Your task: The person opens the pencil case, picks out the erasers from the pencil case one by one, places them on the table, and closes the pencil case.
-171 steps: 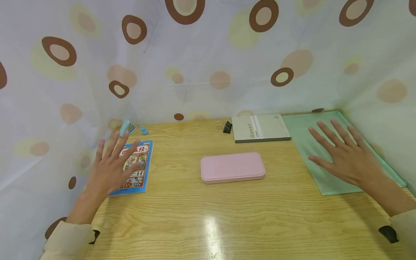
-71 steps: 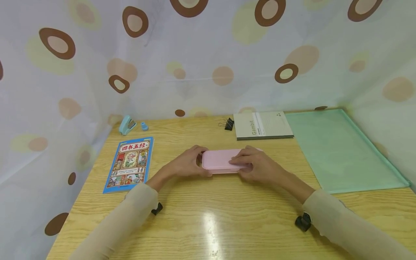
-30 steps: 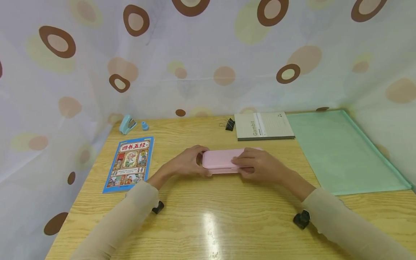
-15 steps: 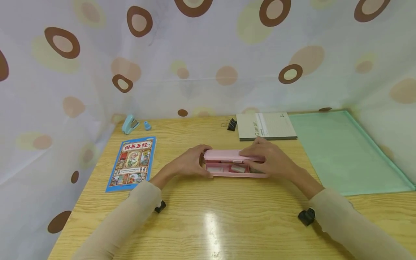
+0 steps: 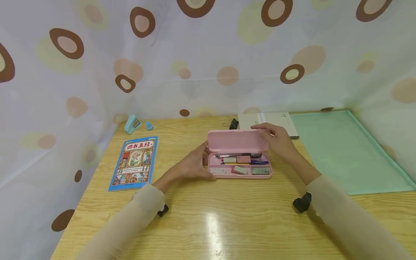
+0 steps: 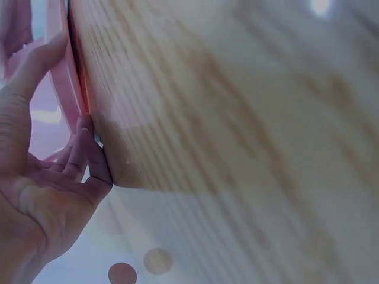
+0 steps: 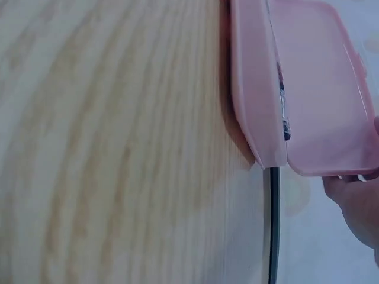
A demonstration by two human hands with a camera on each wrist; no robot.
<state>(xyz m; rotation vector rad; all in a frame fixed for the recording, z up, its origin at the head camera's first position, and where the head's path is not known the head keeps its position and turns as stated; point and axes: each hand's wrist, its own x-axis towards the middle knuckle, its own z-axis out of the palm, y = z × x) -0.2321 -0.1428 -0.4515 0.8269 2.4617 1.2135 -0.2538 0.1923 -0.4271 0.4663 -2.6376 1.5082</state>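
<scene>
A pink pencil case (image 5: 238,176) lies on the table in the head view, its lid (image 5: 238,141) raised and leaning back. My left hand (image 5: 193,164) grips the case's left end, with the thumb at the front corner; the left wrist view shows the thumb (image 6: 44,62) on the pink wall. At the lid's upper right corner, my right hand (image 5: 279,142) holds the edge. Inside the case lie a dark pen (image 5: 240,156), a blue pen (image 5: 259,162), a pink eraser (image 5: 243,159) and several small blocks in the front compartments.
A notebook (image 5: 290,124) and a black binder clip (image 5: 233,124) sit behind the case. On the left are a blue-edged book (image 5: 136,162), a light blue stapler (image 5: 132,124) and a small blue object (image 5: 149,125). A green mat (image 5: 351,151) covers the right side.
Both hands came in from the sides to the closed case. My right hand has since lifted the lid up and back, exposing the contents; my left hand stays at the left end.
</scene>
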